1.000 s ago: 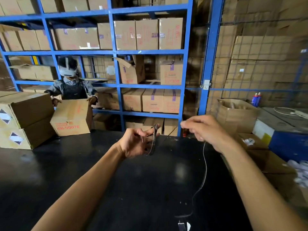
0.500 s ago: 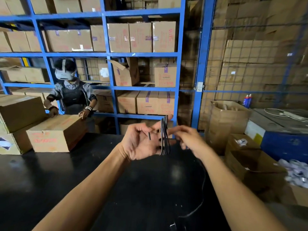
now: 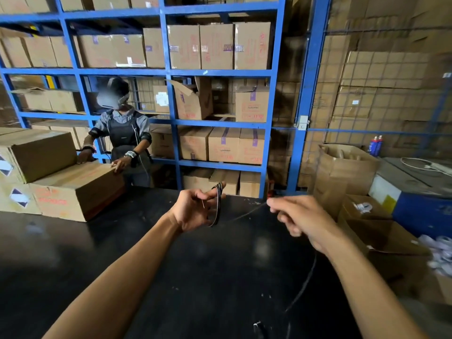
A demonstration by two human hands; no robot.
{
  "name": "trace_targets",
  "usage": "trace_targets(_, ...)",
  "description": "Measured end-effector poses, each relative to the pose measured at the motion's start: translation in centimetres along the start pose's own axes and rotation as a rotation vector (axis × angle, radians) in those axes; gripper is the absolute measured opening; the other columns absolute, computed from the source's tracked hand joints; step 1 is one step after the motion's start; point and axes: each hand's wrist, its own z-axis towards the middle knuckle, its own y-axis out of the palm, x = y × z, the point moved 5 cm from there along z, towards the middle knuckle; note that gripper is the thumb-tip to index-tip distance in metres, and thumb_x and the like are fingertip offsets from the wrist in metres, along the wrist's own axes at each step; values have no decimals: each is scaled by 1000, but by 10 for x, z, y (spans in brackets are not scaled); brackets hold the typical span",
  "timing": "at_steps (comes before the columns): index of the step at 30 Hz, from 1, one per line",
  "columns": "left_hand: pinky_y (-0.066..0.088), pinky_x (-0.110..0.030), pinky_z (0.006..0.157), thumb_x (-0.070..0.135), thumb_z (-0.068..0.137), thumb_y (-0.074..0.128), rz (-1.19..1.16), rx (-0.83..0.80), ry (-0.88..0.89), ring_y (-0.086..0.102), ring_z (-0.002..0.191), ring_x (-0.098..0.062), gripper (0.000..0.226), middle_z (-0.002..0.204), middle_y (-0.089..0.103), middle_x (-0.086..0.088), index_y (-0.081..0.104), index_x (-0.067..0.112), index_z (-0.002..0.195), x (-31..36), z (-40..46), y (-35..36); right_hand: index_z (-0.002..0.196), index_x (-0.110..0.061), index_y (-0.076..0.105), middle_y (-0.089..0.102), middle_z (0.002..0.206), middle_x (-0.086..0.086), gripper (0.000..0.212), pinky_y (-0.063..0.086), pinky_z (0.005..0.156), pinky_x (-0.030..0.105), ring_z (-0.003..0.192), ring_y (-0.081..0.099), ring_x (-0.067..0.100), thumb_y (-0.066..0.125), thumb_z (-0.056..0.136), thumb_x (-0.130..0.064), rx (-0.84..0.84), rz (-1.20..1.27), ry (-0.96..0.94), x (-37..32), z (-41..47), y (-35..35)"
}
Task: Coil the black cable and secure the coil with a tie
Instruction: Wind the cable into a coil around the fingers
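Above the black desk (image 3: 122, 265), the left hand (image 3: 193, 209) grips the coil (image 3: 217, 204) of black cable (image 3: 247, 214); the right hand (image 3: 300, 218) pinches the strand taut. The next loop should match the others, kept lightly tensioned and untwisted.

Black cable (image 3: 217, 204) smooth, slightly shiny (plastic-looking jacket); tabletop (image 3: 122, 241) dark, semi-glossy.

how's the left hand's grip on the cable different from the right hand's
The left hand holds the gathered coil, loops standing upright around its fingers; the right hand pinches one loose strand. The left palm faces inward, the right shows its back. Both hold the same black cable above the black table.
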Motion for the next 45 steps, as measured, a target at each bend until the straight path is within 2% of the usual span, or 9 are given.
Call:
trace_targets(9, 4, -47, 120, 21, 79, 35, 246, -397, -282, 21, 149, -33, 67, 150, 52, -4, 53, 25, 144, -33, -13, 78, 96, -20, 76, 55, 68, -3, 23, 34, 53, 27, 52, 42, 10, 63, 99, -40, 192, -197, -289, -74, 56, -31)
trace_targets(13, 9, -59, 117, 23, 84, 22, 134, -642, -185, 9, 150, -48, 70, 161, 32, -16, 38, 22, 153, -17, -30, 116, 104, -30, 76, 75, 95, -10, 22, 50, 66, 29, 75, 65, 10, 69, 93, -47, 141, -182, -209, -30, 83, -20)
trace_targets(16, 14, -67, 112, 23, 84, 23, -5, -696, -33, 33, 137, -48, 72, 161, 22, -19, 29, 24, 156, 6, -32, 123, 102, -28, 74, 70, 79, 5, 13, 38, 46, 33, 47, 49, 13, 62, 100, -33, 78, -79, -119, 16, 82, 5)
trace_targets(20, -3, -69, 115, 25, 84, 34, -52, -559, 177, 14, 145, -46, 68, 166, 18, -18, 38, 27, 151, 36, -15, 102, 99, -23, 78, 55, 67, -2, 23, 33, 45, 25, 45, 41, 10, 58, 103, -34, -123, -56, -111, 54, 48, 48)
trace_targets(26, 15, -54, 116, 26, 75, 47, 1, -153, 188, 35, 131, -43, 65, 162, 32, -13, 52, 28, 140, 46, 3, 37, 85, -21, 77, 52, 63, -1, 30, 32, 46, 23, 46, 40, 9, 61, 100, -42, -144, -137, -94, 40, 11, 42)
trace_targets(29, 34, -36, 80, 21, 68, 52, 43, -2, 96, 45, 85, -22, 57, 122, 53, -5, 55, 22, 125, 33, 4, 14, 85, -18, 77, 53, 59, -5, 28, 33, 46, 22, 45, 41, 7, 67, 96, -41, -78, -204, -111, 4, 9, 15)
trace_targets(33, 16, -34, 67, 18, 71, 48, 215, -46, -110, 19, 69, -17, 46, 83, 22, 3, 32, 22, 114, -1, 0, 17, 92, -17, 77, 52, 61, -4, 18, 31, 45, 23, 44, 38, 7, 71, 94, -35, 18, -180, -200, -50, 19, -17)
trace_targets(40, 22, -43, 99, 19, 82, 29, 351, -272, -258, 33, 116, -29, 64, 138, 58, -3, 55, 15, 141, -25, -10, 69, 104, -23, 75, 56, 72, -16, 22, 34, 58, 19, 58, 44, -2, 62, 99, -40, 214, -246, -322, -63, 68, -26)
trace_targets(45, 23, -56, 112, 22, 84, 27, 166, -551, -133, 20, 145, -51, 75, 161, 24, -21, 21, 7, 158, -9, -23, 103, 90, -29, 74, 70, 78, -2, 11, 33, 50, 21, 54, 50, 4, 66, 98, -30, 178, -112, -186, -1, 87, -2)
